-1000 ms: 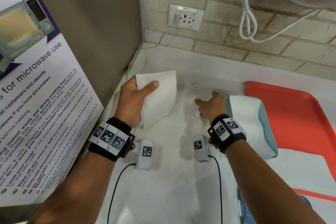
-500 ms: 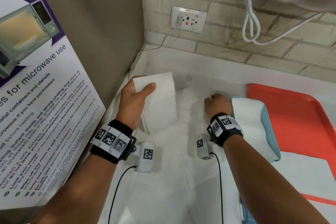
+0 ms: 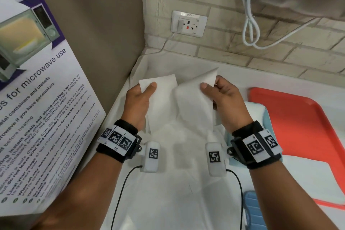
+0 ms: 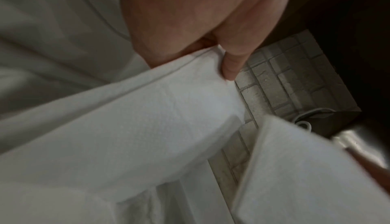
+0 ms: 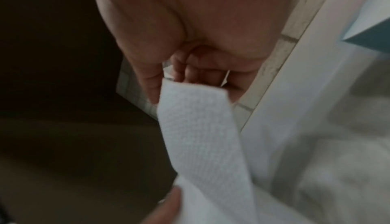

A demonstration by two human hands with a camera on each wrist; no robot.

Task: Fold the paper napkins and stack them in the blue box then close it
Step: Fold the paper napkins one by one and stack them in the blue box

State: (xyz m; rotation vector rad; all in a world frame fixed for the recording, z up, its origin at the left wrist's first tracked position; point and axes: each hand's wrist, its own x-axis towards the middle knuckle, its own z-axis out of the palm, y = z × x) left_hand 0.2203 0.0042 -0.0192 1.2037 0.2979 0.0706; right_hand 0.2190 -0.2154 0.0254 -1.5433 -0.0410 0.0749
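Near the middle of the frame, the left hand [image 3: 139, 99] and the right hand [image 3: 223, 97] each pinch a top corner of a white napkin [image 3: 179, 102], lifted above the white surface [image 3: 168, 183].

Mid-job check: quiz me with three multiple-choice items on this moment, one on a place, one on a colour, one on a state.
1. Where is the tray relative to the hands?
A. left
B. right
C. between them

2. What colour is the tray?
A. green
B. black
C. red-orange

3. What is the right hand doing?
A. pinching a paper napkin
B. resting open, empty
C. gripping the white cable

Answers: 1 B, it lies beyond the right wrist; 2 C, its surface is red-orange; 3 A, thumb and fingers clamp the napkin's raised edge.
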